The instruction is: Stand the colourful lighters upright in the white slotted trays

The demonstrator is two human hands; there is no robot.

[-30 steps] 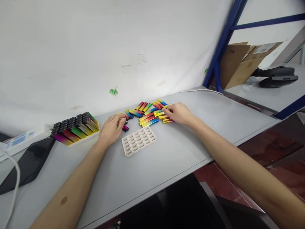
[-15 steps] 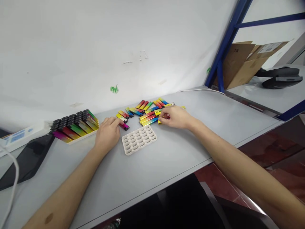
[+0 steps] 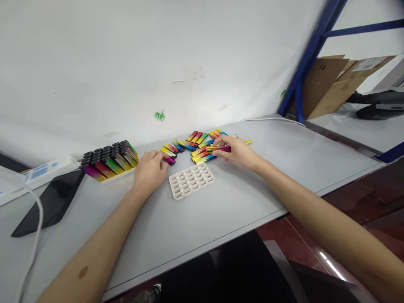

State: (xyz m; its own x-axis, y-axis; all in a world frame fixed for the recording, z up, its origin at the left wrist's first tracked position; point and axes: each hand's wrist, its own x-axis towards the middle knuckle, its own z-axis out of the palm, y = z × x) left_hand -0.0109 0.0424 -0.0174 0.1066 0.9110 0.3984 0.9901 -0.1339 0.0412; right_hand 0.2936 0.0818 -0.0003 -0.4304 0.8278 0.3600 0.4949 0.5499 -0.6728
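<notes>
A cigarette lighter [image 3: 218, 149], shiny yellow fading to purple, is pinched between the thumb and fingers of my right hand [image 3: 237, 152]. That hand is over a loose pile of similar lighters [image 3: 202, 152]. My left hand [image 3: 150, 168] rests on the table, fingers closed around the end of a magenta lighter [image 3: 169, 160] whose black top sticks out. In front of the pile lies a white tray [image 3: 191, 181] with rows of slots, and no lighters stand in it. Left of my left hand, a filled rack of lighters [image 3: 110, 162] stands with black ends up.
A dark tablet-like slab [image 3: 49, 204] and a white cable [image 3: 38, 219] lie at the left. A white wall stands behind the grey table [image 3: 195, 235]. Blue frame posts [image 3: 299, 88], cardboard boxes [image 3: 334, 84] and a black device [image 3: 381, 107] are at the right.
My right hand has lifted a purple-yellow lighter from the pile, now in plain sight between its fingers. My left hand stays by the magenta lighter. The whole view has shifted slightly.
</notes>
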